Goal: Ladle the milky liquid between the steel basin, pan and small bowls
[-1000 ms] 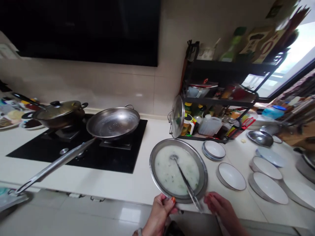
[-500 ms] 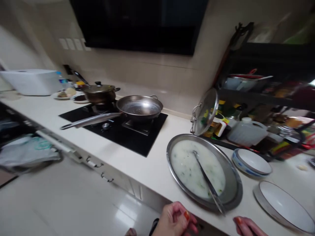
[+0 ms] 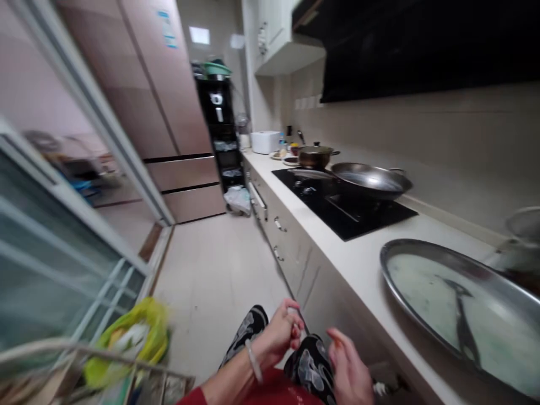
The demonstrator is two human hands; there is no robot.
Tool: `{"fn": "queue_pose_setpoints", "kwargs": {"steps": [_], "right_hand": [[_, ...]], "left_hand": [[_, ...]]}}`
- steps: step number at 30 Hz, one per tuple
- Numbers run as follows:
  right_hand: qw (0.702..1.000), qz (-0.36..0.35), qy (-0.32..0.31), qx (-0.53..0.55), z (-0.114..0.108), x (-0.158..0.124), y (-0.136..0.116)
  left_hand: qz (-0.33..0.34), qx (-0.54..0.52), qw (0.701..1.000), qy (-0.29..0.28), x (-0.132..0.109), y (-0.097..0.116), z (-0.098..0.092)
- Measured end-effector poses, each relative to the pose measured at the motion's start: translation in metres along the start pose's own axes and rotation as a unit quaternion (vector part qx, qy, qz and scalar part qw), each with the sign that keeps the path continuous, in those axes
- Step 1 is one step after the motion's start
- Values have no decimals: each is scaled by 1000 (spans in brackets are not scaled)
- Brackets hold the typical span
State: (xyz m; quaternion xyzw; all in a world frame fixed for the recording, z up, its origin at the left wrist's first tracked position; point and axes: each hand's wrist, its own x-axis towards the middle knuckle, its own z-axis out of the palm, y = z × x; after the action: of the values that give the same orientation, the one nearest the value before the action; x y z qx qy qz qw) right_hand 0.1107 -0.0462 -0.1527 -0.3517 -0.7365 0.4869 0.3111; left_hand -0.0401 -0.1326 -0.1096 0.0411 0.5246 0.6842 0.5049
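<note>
My left hand [image 3: 286, 327], a bracelet on its wrist, hangs in front of my body above the floor, fingers curled in. Whether something small lies in them, I cannot make out. Lower right, my right hand [image 3: 349, 368] is held beside the counter front, fingers loosely stretched, nothing visible in it. Nearest to it on the counter stands a large metal basin [image 3: 403, 301] of whitish soup [image 3: 422, 292] with green bits. A metal ladle [image 3: 464, 326] lies in the soup, its handle against the near rim. Neither hand touches the basin.
A frying pan [image 3: 371, 179] and a lidded pot [image 3: 315, 156] sit on the black hob [image 3: 354, 222]. On the floor at left is a bin with a yellow bag [image 3: 158, 320], behind a blurred rack rail [image 3: 84, 350]. A fridge [image 3: 189, 188] and a sliding glass door [image 3: 63, 270] stand beyond.
My view has swung left, bringing the fridge, door and yellow-bagged bin into sight. The basin is now at the right edge, and both hands are away from the counter edge.
</note>
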Motion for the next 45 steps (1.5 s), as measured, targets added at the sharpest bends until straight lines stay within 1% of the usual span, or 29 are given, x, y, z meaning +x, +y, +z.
{"fn": "queue_pose_setpoints", "kwargs": {"steps": [2,4,6,7,9,11,12,14,16,18,20,23,26,30,32,34,37,38,40,42,45], "right_hand": [[991,3,-91,93,47,17,-19],[966,12,-181,184,85,24,-39],[933,11,-286,215,114,20,-57],[915,-3,-342,213,126,15,-65],[878,-52,-435,191,148,-1,-81],[847,-104,-492,171,171,-19,-100],[834,-118,-513,162,183,-29,-112],[809,-94,-563,141,210,-48,-138],[783,-17,-611,112,239,-65,-164],[763,32,-640,91,267,-82,-187],[746,61,-659,75,293,-98,-202],[723,104,-680,65,324,-118,-213],[708,122,-690,86,343,-129,-216],[698,122,-698,106,355,-131,-217],[703,113,-692,119,354,-129,-216],[707,102,-687,129,346,-123,-214],[713,85,-679,152,317,-106,-206],[719,80,-668,175,304,-100,-202],[719,72,-661,202,275,-87,-191],[729,82,-637,235,245,-77,-178],[748,105,-595,275,210,-72,-158]], "left_hand": [[51,-59,991,111,-22,4,-28],[94,-114,964,223,-53,2,-57],[123,-159,935,291,-90,-7,-82],[136,-176,925,307,-109,-14,-92],[165,-195,914,316,-147,-31,-104],[199,-199,904,321,-179,-47,-111],[215,-201,897,330,-192,-53,-113],[239,-216,878,353,-212,-64,-118],[253,-244,858,375,-225,-71,-125],[254,-280,842,385,-232,-75,-134],[242,-322,828,390,-234,-77,-145],[232,-381,802,396,-231,-78,-165],[243,-408,780,407,-226,-77,-184],[264,-418,758,424,-224,-73,-206],[281,-419,758,414,-225,-71,-213],[304,-420,763,386,-225,-69,-215],[356,-422,777,303,-224,-62,-211],[376,-421,780,270,-223,-58,-208],[405,-413,788,208,-218,-47,-202],[394,-399,813,155,-211,-34,-196],[333,-379,857,102,-196,-16,-188]]}}
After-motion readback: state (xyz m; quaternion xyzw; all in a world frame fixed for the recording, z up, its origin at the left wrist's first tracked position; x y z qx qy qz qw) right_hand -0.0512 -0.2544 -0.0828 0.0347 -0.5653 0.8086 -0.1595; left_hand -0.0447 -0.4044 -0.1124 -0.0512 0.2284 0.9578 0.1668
